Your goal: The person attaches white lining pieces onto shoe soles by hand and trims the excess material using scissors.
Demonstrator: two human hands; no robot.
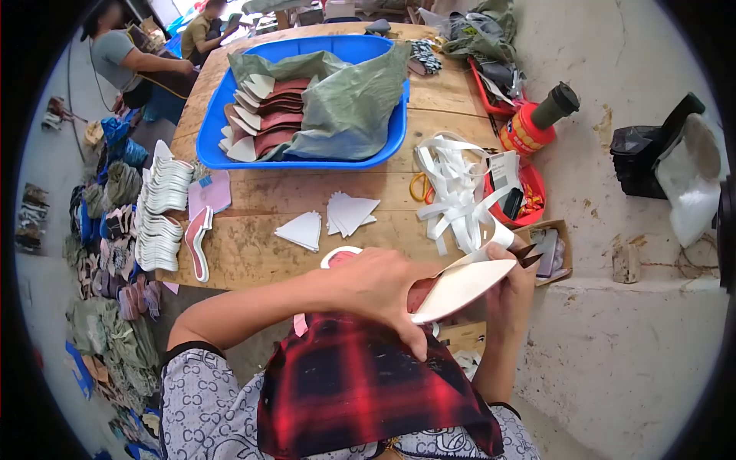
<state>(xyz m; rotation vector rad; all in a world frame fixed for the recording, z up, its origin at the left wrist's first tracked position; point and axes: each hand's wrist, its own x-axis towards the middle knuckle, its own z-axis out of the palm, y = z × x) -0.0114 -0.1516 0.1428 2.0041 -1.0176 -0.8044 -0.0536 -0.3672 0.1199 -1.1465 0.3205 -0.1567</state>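
My left hand (383, 282) is closed on a shoe insole (469, 290), thumb on the near side and fingers on the far side. The insole has a pale pointed toe section and a reddish part nearer my palm. At the toe end, my right hand (509, 290) is closed around a pair of dark-bladed snips (526, 255); their two tips stick out to the right. A white strip (497, 230) runs from the toe to a tangled pile of white tape (452, 184). Part of another white-edged piece (341, 256) shows behind my left wrist.
On the wooden table (253, 188) stands a blue tub (307, 162) of reddish insoles under a grey-green cloth. White triangular pieces (299, 230), stacked white-edged insoles (162, 218) and orange-handled scissors (419, 188) lie nearer. A red basket (538, 180) is at right. Two people work far left.
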